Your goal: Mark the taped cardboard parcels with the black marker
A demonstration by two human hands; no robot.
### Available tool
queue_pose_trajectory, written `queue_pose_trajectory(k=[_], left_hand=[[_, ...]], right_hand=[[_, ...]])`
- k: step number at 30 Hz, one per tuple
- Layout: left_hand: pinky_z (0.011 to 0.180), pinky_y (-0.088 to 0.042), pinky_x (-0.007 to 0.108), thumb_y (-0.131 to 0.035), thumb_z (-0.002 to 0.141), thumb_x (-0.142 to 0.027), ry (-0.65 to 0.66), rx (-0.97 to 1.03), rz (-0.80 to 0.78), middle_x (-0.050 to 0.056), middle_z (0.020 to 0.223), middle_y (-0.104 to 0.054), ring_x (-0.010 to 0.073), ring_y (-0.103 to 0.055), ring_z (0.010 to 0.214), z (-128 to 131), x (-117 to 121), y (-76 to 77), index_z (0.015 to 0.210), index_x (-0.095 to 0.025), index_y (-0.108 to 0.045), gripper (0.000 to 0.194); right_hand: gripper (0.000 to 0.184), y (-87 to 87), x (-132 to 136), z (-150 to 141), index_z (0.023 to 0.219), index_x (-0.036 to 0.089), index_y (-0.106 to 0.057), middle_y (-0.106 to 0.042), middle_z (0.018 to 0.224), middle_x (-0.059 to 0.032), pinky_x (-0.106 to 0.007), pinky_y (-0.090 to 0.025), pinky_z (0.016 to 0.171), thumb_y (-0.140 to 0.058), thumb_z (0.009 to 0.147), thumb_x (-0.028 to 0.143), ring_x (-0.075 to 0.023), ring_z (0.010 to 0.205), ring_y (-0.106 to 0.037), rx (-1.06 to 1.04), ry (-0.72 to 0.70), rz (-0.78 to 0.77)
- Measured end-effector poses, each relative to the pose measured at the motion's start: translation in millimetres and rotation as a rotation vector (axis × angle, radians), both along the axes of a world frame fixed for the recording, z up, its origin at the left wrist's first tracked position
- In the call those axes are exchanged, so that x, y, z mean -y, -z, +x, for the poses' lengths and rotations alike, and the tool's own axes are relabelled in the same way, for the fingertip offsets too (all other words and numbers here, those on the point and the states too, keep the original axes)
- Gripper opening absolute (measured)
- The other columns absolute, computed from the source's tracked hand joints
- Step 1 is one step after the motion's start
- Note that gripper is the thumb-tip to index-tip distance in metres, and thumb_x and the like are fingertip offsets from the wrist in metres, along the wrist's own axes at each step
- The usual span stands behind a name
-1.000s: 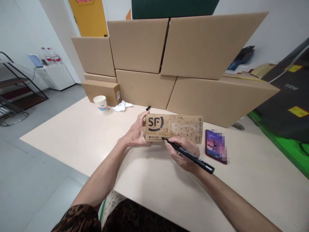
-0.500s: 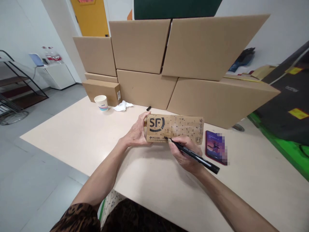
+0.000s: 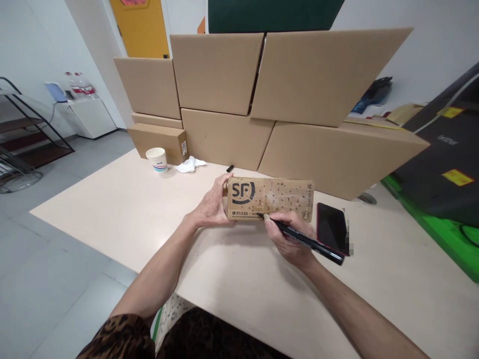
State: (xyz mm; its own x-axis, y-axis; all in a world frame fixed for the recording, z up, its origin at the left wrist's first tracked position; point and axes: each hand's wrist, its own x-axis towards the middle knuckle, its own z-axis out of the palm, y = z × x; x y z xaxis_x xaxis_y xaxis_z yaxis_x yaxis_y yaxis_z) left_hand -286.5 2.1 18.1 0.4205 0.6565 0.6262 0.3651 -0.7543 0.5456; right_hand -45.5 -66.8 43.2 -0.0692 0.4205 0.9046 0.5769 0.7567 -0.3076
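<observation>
A small brown cardboard box (image 3: 277,192), printed with "SF" and covered in short dark marks, is tilted up toward me over the table. My left hand (image 3: 215,204) grips its left end, thumb on the upper edge. Between the fingers of my right hand (image 3: 290,237) is a black marker pen (image 3: 314,244), its tip at the lower edge of the printed face near the phone number. Part of the box's lower right is covered by that hand. Just right of it lies a phone (image 3: 332,227) with a dark screen and red edge.
Large cardboard boxes (image 3: 228,137) are stacked along the table's back. Before them are a paper cup (image 3: 157,158), a crumpled white tissue (image 3: 190,164) and a small black cap (image 3: 230,169). A black case (image 3: 449,134) stands at the right.
The pen tip and my right hand have shifted slightly right along the box's lower edge. The phone's screen has gone from lit to dark. My left hand keeps its hold.
</observation>
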Motion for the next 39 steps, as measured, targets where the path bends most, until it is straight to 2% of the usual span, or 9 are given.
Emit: queue_pose_trajectory(k=[8, 17, 21, 25, 33, 39], left_hand=[[0.1, -0.056, 0.066, -0.09, 0.055, -0.035, -0.006, 0.009, -0.01, 0.022, 0.156, -0.036, 0.046, -0.055, 0.133, 2.3, 2.1, -2.7, 0.159, -0.031, -0.017, 0.127], [0.1, -0.056, 0.063, -0.089, 0.056, -0.036, -0.013, 0.018, -0.005, 0.021, 0.156, -0.037, 0.0436, -0.056, 0.132, 2.6, 2.2, -1.7, 0.158, -0.03, -0.018, 0.125], [0.1, -0.057, 0.06, -0.09, 0.056, -0.034, -0.027, 0.011, -0.014, 0.02, 0.154, -0.039, 0.0416, -0.058, 0.129, 2.8, 3.5, -3.3, 0.158, -0.03, -0.019, 0.124], [0.1, -0.057, 0.062, -0.09, 0.056, -0.033, -0.038, 0.011, 0.0, 0.021, 0.153, -0.04, 0.0433, -0.057, 0.131, 3.2, 3.2, -3.6, 0.158, -0.029, -0.02, 0.124], [0.098, -0.057, 0.064, -0.089, 0.055, -0.034, 0.002, 0.031, -0.002, 0.021, 0.155, -0.037, 0.0434, -0.059, 0.128, 2.7, 1.6, -2.5, 0.159, -0.03, -0.019, 0.125], [0.099, -0.057, 0.062, -0.09, 0.056, -0.034, -0.011, 0.025, 0.002, 0.021, 0.154, -0.038, 0.0429, -0.058, 0.129, 2.3, 1.7, -3.2, 0.158, -0.029, -0.02, 0.124]], right_hand=[[0.008, 3.6, -0.9, 1.0, 0.088, 0.026, -0.066, -0.076, 0.07, 0.0007, -0.025, -0.057, 0.053, -0.071, 0.088, 0.02, -0.0153, 0.052, -0.07, 0.007, -0.021, -0.026], [0.01, 0.4, -0.9, 7.3, 0.08, 0.025, -0.063, -0.07, 0.061, 0.0045, -0.023, -0.051, 0.047, -0.068, 0.086, 0.019, -0.0126, 0.045, -0.062, -0.043, -0.048, -0.071], [0.01, -0.2, 0.1, 9.7, 0.08, 0.026, -0.063, -0.068, 0.059, 0.005, -0.023, -0.051, 0.047, -0.067, 0.086, 0.019, -0.0121, 0.043, -0.06, 0.032, -0.08, -0.055], [0.013, -1.7, -0.5, 9.3, 0.079, 0.027, -0.062, -0.066, 0.058, 0.0054, -0.023, -0.05, 0.048, -0.067, 0.086, 0.016, -0.012, 0.043, -0.059, 0.116, -0.083, -0.017], [0.013, 3.2, -3.1, 17.1, 0.077, 0.025, -0.061, -0.063, 0.058, 0.0062, -0.023, -0.048, 0.047, -0.067, 0.086, 0.018, -0.0114, 0.043, -0.058, -0.058, -0.094, -0.068], [0.012, 1.6, -2.5, 16.6, 0.078, 0.026, -0.063, -0.067, 0.059, 0.0052, -0.024, -0.05, 0.049, -0.069, 0.085, 0.017, -0.0128, 0.045, -0.061, 0.037, -0.075, -0.014]])
